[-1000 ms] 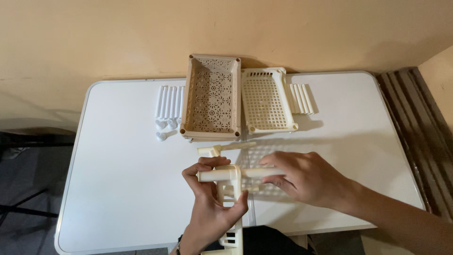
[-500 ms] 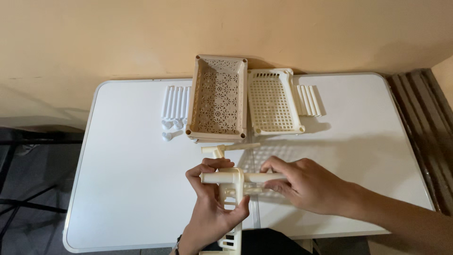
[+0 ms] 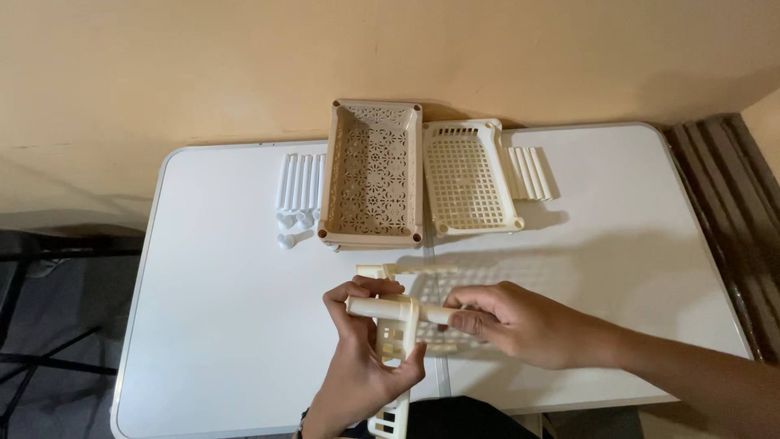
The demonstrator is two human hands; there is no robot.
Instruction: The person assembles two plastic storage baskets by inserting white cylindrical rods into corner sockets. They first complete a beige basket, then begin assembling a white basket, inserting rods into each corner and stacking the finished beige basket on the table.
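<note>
A white folding table (image 3: 203,325) was seen from above, set against a beige wall (image 3: 244,65). At its far edge a beige lattice-patterned basket (image 3: 372,175) was placed, with a cream grid basket (image 3: 469,179) just beside it on the right. Cream rods were laid in two rows — one left group (image 3: 299,180) and one right group (image 3: 532,172) — with small caps (image 3: 291,223) near the left rods. Near the front edge a cream basket tray (image 3: 394,345) was held tilted over the table, gripped at its corner by the left hand (image 3: 366,358). A cream tube (image 3: 390,309) — lying across that corner — was pinched closed at its right end by the right hand (image 3: 520,325).
</note>
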